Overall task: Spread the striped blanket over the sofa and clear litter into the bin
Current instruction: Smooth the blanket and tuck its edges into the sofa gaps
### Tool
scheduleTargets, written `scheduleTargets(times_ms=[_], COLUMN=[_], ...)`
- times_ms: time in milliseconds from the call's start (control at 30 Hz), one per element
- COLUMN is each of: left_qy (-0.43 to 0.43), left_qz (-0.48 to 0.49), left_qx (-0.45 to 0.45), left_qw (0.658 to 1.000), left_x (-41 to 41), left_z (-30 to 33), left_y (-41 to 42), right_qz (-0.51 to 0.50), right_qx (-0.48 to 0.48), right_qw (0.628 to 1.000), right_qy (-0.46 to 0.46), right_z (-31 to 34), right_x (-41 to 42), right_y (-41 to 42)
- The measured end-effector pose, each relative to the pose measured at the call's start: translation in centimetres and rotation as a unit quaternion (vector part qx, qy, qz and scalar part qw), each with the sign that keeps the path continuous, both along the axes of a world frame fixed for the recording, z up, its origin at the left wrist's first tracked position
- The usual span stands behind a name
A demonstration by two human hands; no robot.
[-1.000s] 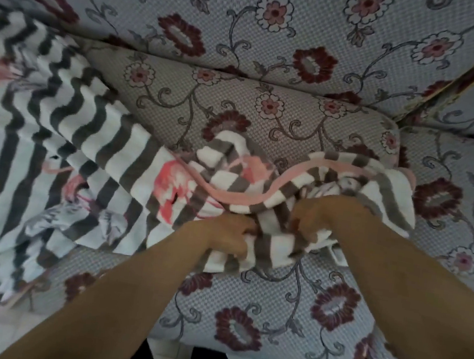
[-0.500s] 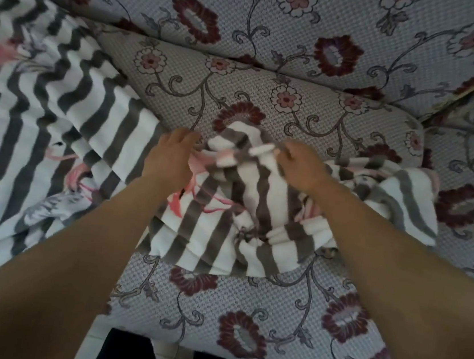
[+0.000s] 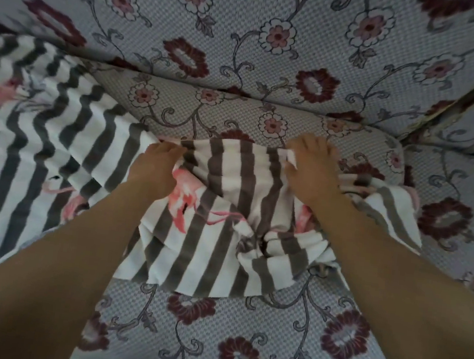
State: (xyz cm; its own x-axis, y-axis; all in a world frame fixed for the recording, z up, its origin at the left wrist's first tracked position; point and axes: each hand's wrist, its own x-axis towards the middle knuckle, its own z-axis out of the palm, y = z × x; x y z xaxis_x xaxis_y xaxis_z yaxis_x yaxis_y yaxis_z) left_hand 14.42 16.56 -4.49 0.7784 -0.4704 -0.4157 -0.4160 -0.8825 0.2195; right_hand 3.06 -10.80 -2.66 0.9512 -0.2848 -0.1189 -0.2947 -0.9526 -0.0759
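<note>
Spreading is under way: the left hand and right hand each pinch the far edge of the striped blanket, bunched on the sofa seat. Next, draw it rightward, flat.

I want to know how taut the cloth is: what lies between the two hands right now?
In the head view, a span of the striped blanket runs between the left hand and the right hand, its upper edge sagging slightly, a pink flamingo print just below.
</note>
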Motion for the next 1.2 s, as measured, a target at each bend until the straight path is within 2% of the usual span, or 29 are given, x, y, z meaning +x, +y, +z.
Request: scheduleTargets(times_ms=[167,267,367,433,500,600,667,700,767,867,900,967,1100,1200], left_qy=[0.026,0.013,-0.03,-0.037,-0.018,-0.067,-0.133,-0.15,-0.117,0.023,0.055,0.075,-0.01,-0.069], left_qz=[-0.07,-0.08,-0.13,-0.173,-0.162,-0.109,-0.1,-0.115,-0.18,-0.255,-0.239,-0.172,-0.076,-0.041], left_qx=[0.07,0.115,0.13,0.142,0.096,-0.073,-0.186,-0.212,-0.193,-0.039,-0.002,-0.002,-0.032,-0.069], left_qw=[0.995,0.99,0.982,0.974,0.982,0.989,0.968,0.959,0.958,0.966,0.97,0.982,0.997,0.994], left_x=[2.4,5.5,8.1,9.4,10.4,12.2,12.7,12.9,12.7,11.8,11.6,11.6,13.0,15.0], left_z=[-1.4,-3.1,-3.9,-3.7,-2.9,-0.6,1.2,2.2,3.0,2.1,1.6,0.8,-0.8,-1.9], left_y=[0.7,1.2,1.8,2.8,3.9,5.2,5.8,6.3,7.1,8.4,8.8,9.3,9.5,8.8], right_qz=[0.111,0.15,0.151,0.099,-0.004,-0.164,-0.23,-0.254,-0.266,-0.184,-0.161,-0.117,-0.024,-0.061], right_qx=[0.085,0.094,0.045,0.055,0.115,0.181,0.173,0.161,0.119,0.003,-0.006,0.014,0.064,0.068], right_qw=[0.981,0.975,0.979,0.986,0.988,0.97,0.951,0.94,0.941,0.983,0.987,0.993,0.996,0.996], right_qy=[0.133,0.135,0.127,0.124,0.101,-0.003,-0.114,-0.162,-0.171,0.0,0.027,0.026,0.054,0.018], right_z=[-2.1,-4.3,-5.8,-6.3,-5.7,-3.2,-1.1,0.0,1.2,0.8,0.4,-0.2,-2.6,-4.7], right_x=[0.6,1.2,2.1,2.9,3.6,5.0,6.0,6.5,7.0,6.4,6.1,5.9,6.5,7.7], right_y=[5.3,8.2,9.5,9.9,9.5,8.3,7.0,6.5,5.7,5.6,6.0,7.3,10.2,11.4])
